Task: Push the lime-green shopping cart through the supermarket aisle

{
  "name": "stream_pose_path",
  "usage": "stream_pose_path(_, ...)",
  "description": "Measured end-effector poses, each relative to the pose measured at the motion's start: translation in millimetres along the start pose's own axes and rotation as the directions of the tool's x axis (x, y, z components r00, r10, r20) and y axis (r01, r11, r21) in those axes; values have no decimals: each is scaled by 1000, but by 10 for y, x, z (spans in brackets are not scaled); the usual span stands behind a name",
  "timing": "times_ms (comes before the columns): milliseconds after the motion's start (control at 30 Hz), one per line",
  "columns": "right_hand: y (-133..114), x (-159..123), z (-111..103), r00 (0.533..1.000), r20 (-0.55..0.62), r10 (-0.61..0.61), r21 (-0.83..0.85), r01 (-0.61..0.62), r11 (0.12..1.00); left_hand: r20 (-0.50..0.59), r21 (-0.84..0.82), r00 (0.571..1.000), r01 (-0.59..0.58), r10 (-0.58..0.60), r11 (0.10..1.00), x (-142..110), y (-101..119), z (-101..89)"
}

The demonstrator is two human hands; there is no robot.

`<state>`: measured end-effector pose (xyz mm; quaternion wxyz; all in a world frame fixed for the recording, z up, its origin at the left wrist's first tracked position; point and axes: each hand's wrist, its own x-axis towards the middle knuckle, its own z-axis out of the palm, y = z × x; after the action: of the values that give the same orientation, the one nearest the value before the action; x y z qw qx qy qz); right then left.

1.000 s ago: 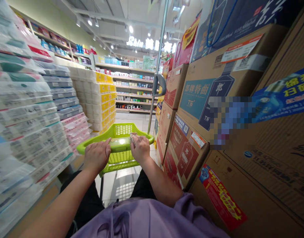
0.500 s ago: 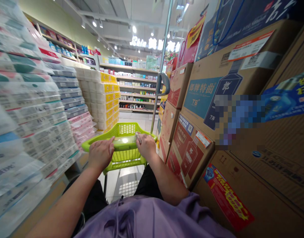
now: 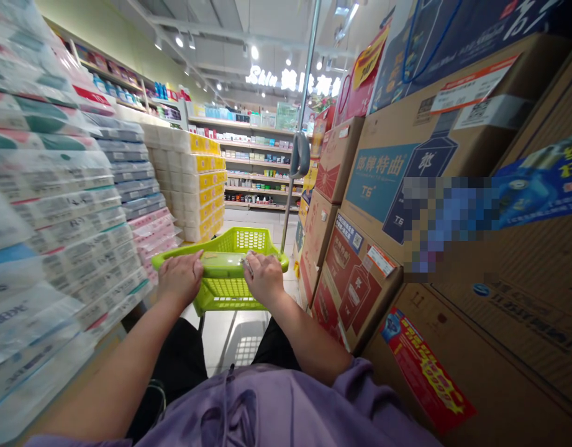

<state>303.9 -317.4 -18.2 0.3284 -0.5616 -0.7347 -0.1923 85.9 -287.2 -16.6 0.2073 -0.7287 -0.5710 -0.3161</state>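
Observation:
In the head view a lime-green plastic shopping cart stands in front of me, its basket showing a perforated wall. My left hand is closed round the left part of the cart's handle. Farther right, my right hand also grips that handle, fingers curled over the top. Something small and pale shows by the right fingers, too small to name. A metal pole with a grey loop grip rises at the cart's front right.
Stacked tissue packs line my left, with yellow-and-white paper bundles beyond. Cardboard cartons rise close on my right. Ahead, past a tiled floor, stand shelves of small goods.
The cart and both hands have shifted a little to the left, and the cart has swung slightly. Both hands keep their hold on the handle.

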Motion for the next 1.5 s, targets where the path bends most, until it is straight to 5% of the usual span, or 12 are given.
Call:
stream_pose_path(233,-209,128,36,999,43,-22,17,22,1000,22,-67,994,-108,109,992,-9,341,48)
stream_pose_path(667,-300,147,-200,981,155,-116,81,104,991,-7,-117,996,-89,89,989,-76,198,-59)
stream_pose_path(833,-370,182,-323,954,298,-20,42,8,999,-69,-125,996,-59,51,990,-78,212,-113)
stream_pose_path(1033,-427,28,-362,978,181,-106,83,92,992,-94,-121,995,-25,13,992,-85,258,-126)
stream_pose_path(1267,-321,330,-369,856,516,21,22,-38,999,-83,-123,996,-43,33,992,-131,285,-158)
stream_pose_path(1400,-371,177,-242,946,322,45,-33,-37,999,-90,-125,996,-31,19,992,-139,304,-150)
stream_pose_path(1500,-381,-44,-202,989,100,-107,5,107,994,-89,-103,996,-27,18,994,-137,297,-145)
